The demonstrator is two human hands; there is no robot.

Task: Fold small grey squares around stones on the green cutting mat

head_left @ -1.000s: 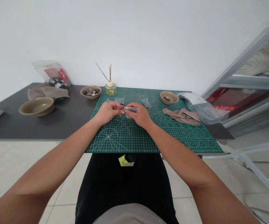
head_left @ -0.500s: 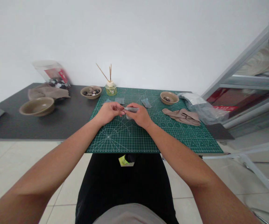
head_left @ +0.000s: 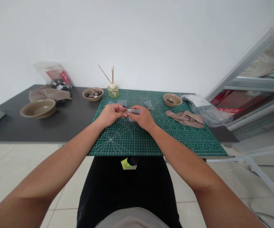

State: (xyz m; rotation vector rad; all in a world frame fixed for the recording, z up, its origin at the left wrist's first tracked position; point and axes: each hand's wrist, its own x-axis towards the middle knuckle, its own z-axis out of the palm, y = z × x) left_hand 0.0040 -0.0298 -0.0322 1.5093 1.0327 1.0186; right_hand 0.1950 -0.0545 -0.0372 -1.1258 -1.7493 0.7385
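Note:
Above the green cutting mat [head_left: 127, 144], my right hand [head_left: 145, 117] is closed around a small clear plastic bag [head_left: 134, 111] that looks greyish. My left hand [head_left: 111, 115] meets it from the other side, thumb and fingertips pinched at the bag's left end. What the bag contains is too small to make out. Just beyond my hands lie more little clear bags: one flat bag [head_left: 122, 102] behind the left hand and another bag [head_left: 149, 104] behind the right.
A bowl of stones [head_left: 93, 94] and a reed diffuser [head_left: 113, 90] stand at the back. At left are a large bowl [head_left: 38, 108], a brown cloth [head_left: 48, 93] and a bag of stones [head_left: 58, 83]. Rightward are a small bowl [head_left: 172, 99], a cloth [head_left: 186, 119] and plastic wrapping [head_left: 202, 109].
Almost nothing differs. Both hands keep the same grip on the small bag, and the view has shifted very slightly.

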